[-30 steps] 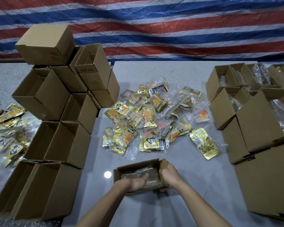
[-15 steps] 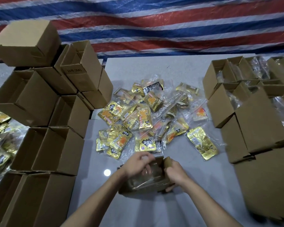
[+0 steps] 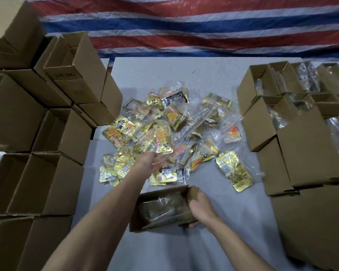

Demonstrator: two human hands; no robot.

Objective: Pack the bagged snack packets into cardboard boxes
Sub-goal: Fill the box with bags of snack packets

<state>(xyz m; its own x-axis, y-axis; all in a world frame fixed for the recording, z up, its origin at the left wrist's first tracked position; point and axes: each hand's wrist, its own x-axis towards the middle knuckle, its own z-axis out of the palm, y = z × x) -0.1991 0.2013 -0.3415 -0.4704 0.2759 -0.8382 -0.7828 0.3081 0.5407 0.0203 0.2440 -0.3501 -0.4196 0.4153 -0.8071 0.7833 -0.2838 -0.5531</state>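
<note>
Overhead, a red, white and blue striped tarp [image 3: 204,26] hung behind the far edge of the grey tabletop [image 3: 164,75].

1. Left stack [image 3: 47,173]: cardboard boxes were piled several high along the left edge, from the near-left corner toward the far-left corner. Most lay on their sides with open mouths showing.
2. Right stack [image 3: 301,153]: more cardboard boxes stood along the right edge. Those toward the far-right corner were open at the top, with clear plastic showing inside.
3. Pile [image 3: 164,133]: gold snack packets in clear bags lay loose at the tabletop's centre, between the two stacks and apart from both.
4. Box [image 3: 155,224]: one small open box sat near the near edge, just in front of the pile, mouth up.
5. Bag [image 3: 160,208]: a clear bag lay inside the box; its contents were too dim to read.
6. Right hand [image 3: 202,208]: it gripped the right end wall of the box, fingers curled over the wall and thumb at the near corner.
7. Left hand [image 3: 153,161]: it reached over the near side of the pile, fingers extended forward and holding nothing. Motion blur hid whether the fingertips touched a packet.
</note>
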